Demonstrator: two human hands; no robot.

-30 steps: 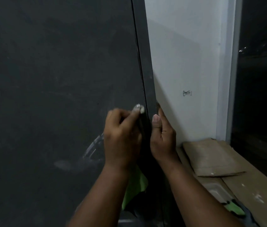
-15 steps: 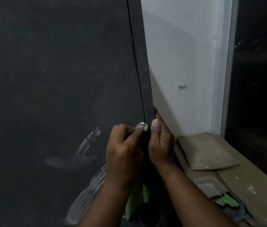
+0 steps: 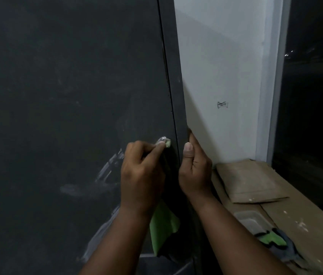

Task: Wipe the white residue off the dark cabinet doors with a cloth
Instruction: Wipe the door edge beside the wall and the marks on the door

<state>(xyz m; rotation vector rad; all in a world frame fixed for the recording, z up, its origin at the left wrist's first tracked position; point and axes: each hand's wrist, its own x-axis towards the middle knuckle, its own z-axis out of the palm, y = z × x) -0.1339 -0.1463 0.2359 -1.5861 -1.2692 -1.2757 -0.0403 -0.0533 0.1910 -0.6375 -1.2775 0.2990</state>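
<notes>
The dark cabinet door [image 3: 67, 96] fills the left of the head view, with faint white smears [image 3: 73, 190] low on its face. My left hand [image 3: 142, 175] grips a green cloth [image 3: 162, 227], pressing a bunched, whitened tip of it against the door near the right edge. The rest of the cloth hangs below my wrist. My right hand [image 3: 194, 169] holds the door's right edge, thumb on the front and fingers curled behind it.
A white wall [image 3: 222, 66] stands right of the door, then a dark window [image 3: 315, 96]. Cardboard sheets [image 3: 247, 181] cover the ledge below. A grey tray [image 3: 251, 220] and a green-and-grey glove [image 3: 273, 240] lie on the cardboard.
My left hand with the cloth tip has moved slightly left, away from the door's edge and onto its face. The right hand keeps its hold on the edge.
</notes>
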